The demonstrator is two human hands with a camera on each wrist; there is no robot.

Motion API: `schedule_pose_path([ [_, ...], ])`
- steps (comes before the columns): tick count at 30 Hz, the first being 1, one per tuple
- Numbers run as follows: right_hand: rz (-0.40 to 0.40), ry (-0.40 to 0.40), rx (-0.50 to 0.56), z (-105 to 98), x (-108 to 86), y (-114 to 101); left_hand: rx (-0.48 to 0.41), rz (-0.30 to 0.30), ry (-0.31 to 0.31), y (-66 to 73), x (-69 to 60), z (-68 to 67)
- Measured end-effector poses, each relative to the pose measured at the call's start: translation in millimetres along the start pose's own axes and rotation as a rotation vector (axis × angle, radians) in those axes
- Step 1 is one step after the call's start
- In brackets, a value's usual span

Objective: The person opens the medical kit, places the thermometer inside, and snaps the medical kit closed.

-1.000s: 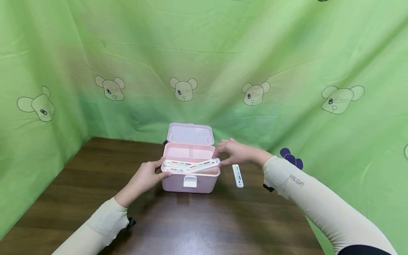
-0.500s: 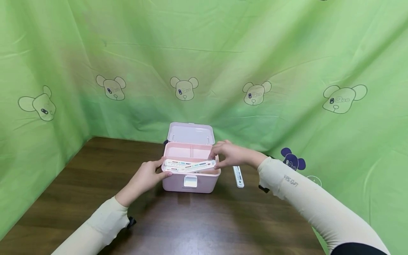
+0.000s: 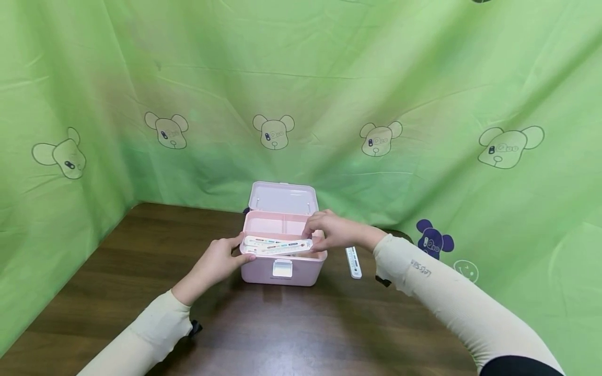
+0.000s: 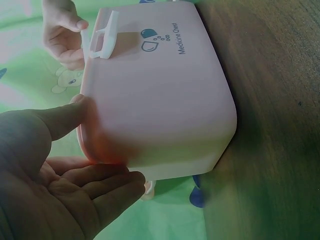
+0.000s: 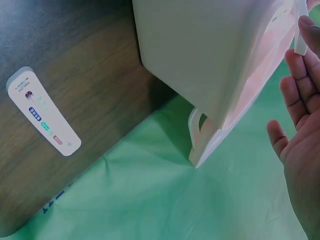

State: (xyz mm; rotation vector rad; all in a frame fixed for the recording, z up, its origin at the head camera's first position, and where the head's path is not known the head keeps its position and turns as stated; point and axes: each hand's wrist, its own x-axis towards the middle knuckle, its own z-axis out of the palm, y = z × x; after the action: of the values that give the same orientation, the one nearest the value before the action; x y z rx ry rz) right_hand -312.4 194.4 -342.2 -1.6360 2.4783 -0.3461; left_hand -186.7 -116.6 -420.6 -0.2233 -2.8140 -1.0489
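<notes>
A pink medicine chest (image 3: 282, 271), lettered "Medicine Chest" in the left wrist view, stands on the table with its lid (image 3: 284, 198) up. My left hand (image 3: 217, 261) holds its front left corner, thumb at the front rim and fingers along the left side. At the chest's right side, my right hand (image 3: 335, 231) pinches the right end of a flat white stick with coloured labels (image 3: 287, 247). That stick slopes across the top opening, over a similar stick (image 3: 256, 241) inside. Another labelled white stick (image 5: 45, 111) lies on the table to the right.
A white latch (image 3: 282, 268) hangs on the chest's front. Behind the lid is a divided pink compartment area (image 3: 263, 223). The brown wooden table (image 3: 282, 334) ends at a green curtain (image 3: 211, 172) with bear faces.
My right hand has moved left and slightly down with the white stick, bringing it further over the chest and more level. My left hand has stayed at the corner.
</notes>
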Motion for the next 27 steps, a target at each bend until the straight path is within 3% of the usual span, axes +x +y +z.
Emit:
schedule_pose_path([
  [16, -0.034, 0.014, -0.041, 20, 18.6, -6, -0.019, 0.001, -0.002, -1.4, -1.5, 0.2],
  [27, 0.008, -0.015, -0.018, 20, 23.5, -7, 0.011, 0.023, 0.013, -4.1, -0.8, 0.9],
])
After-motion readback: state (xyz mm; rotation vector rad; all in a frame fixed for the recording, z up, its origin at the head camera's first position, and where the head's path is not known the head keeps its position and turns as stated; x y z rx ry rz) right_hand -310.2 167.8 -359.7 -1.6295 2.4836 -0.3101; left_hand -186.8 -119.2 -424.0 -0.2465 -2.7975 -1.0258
